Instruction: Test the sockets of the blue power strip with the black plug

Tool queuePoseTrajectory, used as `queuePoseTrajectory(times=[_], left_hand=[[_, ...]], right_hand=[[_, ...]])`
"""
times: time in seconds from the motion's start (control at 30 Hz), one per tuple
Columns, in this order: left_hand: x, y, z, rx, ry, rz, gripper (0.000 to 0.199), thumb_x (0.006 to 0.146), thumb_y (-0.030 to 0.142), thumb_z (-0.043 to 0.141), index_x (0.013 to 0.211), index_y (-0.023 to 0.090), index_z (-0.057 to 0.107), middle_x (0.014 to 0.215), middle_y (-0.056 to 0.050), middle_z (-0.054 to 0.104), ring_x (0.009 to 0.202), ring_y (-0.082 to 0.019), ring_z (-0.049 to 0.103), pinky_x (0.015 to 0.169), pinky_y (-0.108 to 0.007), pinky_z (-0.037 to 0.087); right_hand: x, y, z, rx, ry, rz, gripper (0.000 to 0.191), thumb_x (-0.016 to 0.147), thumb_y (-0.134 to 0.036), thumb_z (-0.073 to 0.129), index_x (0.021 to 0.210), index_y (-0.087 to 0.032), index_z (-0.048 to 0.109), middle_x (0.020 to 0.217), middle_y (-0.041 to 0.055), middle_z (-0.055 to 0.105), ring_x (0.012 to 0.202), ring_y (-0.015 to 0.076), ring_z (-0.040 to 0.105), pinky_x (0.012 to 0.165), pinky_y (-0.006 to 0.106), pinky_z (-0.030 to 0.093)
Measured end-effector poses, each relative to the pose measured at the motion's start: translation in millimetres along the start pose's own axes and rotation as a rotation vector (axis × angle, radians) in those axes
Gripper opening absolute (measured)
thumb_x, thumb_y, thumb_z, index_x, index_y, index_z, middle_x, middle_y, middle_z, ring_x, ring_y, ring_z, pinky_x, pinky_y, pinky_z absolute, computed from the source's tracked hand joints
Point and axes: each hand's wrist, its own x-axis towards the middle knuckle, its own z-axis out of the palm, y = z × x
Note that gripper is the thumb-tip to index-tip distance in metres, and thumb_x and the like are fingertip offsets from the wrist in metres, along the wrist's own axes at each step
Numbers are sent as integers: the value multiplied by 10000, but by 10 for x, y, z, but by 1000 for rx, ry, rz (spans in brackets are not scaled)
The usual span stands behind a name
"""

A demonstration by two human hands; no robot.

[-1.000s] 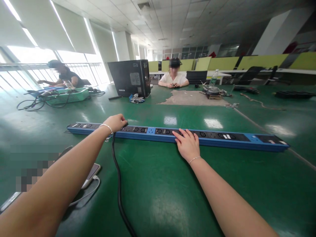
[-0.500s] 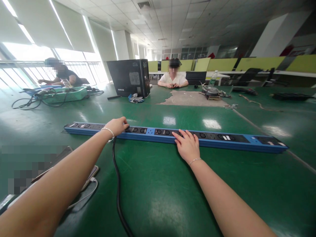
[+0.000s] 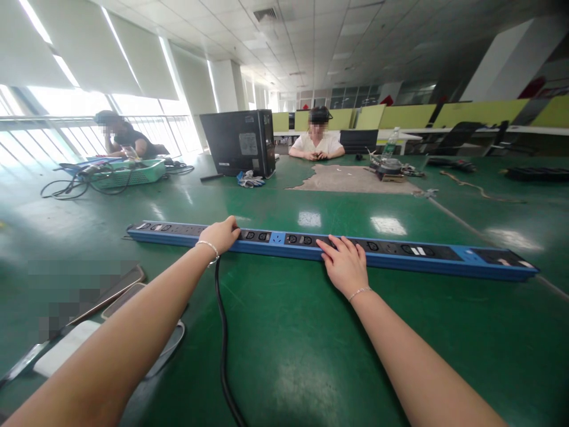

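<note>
A long blue power strip with a black face and rows of sockets lies across the green table. My left hand is closed over its left half, fingers pinched at a socket. From beneath that hand a thick black power cord runs down toward the bottom edge; its plug is hidden in my fingers. My right hand rests on the strip right of the middle, fingers stretched out on its top and front edge, covering some sockets.
Left of my left arm lie phones and a white device. Farther back are a green basket of cables, a black computer case, gloves and a bottle. Two people sit across the table.
My view has shifted slightly, so everything sits a bit farther right. Both hands keep their places on the power strip. The person at the far left has raised a hand toward the head.
</note>
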Motion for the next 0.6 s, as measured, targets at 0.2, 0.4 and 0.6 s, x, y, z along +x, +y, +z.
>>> queuePoseTrajectory(times=[0.2, 0.4, 0.6], left_hand=[[77, -14, -5, -30, -33, -9, 323, 800, 442, 386, 1006, 251, 546, 970, -77, 678, 895, -236, 630, 736, -319, 468], [42, 2, 1, -29, -28, 6, 342, 816, 443, 340, 1028, 246, 522, 951, -97, 678, 868, -261, 635, 719, -353, 471], [39, -2, 9, -27, -20, 7, 322, 812, 446, 350, 1011, 251, 512, 948, -84, 678, 864, -249, 636, 720, -335, 468]], right_hand=[[3, -20, -24, -18, -16, 12, 339, 872, -315, 433, 1171, -415, 558, 1289, -16, 514, 1214, 223, 377, 996, 464, 220], [0, -26, -34, -19, -21, 11, 339, 872, -313, 429, 1169, -411, 562, 1290, -15, 514, 1218, 224, 377, 999, 465, 222], [1, -21, -33, -15, -27, 13, 344, 874, -314, 423, 1177, -413, 554, 1296, -18, 508, 1226, 222, 369, 1004, 464, 218]])
